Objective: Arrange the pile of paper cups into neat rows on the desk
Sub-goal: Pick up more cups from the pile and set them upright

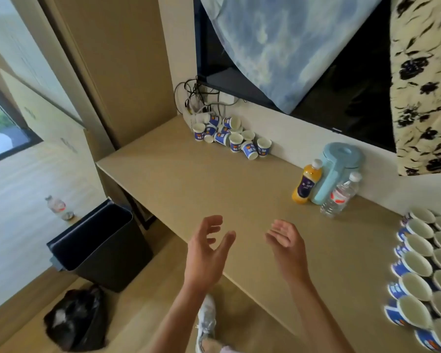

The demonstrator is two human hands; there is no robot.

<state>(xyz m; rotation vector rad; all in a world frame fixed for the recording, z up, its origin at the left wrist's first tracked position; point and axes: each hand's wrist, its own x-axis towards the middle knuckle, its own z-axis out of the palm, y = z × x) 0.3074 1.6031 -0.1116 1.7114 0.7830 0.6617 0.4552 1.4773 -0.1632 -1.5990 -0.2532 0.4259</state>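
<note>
Left hand (pixel 206 250) and right hand (pixel 287 242) hovered empty, fingers spread, well short of the jumbled pile of blue-and-white paper cups (pixel 231 137); a hasty two-handed grab risked crushing or scattering them off the tan wooden desk (pixel 189 179).

Pale wood desk (pixel 214 189) runs upper centre to lower right. Jumbled pile of paper cups (pixel 231 136) at back, upper centre, by wall. Upright cup rows (pixel 423 263) at right edge. Between them, right of centre: orange juice bottle (pixel 306 182), light blue jug (pixel 337 169), clear water bottle (pixel 339 197), clustered together.
</note>
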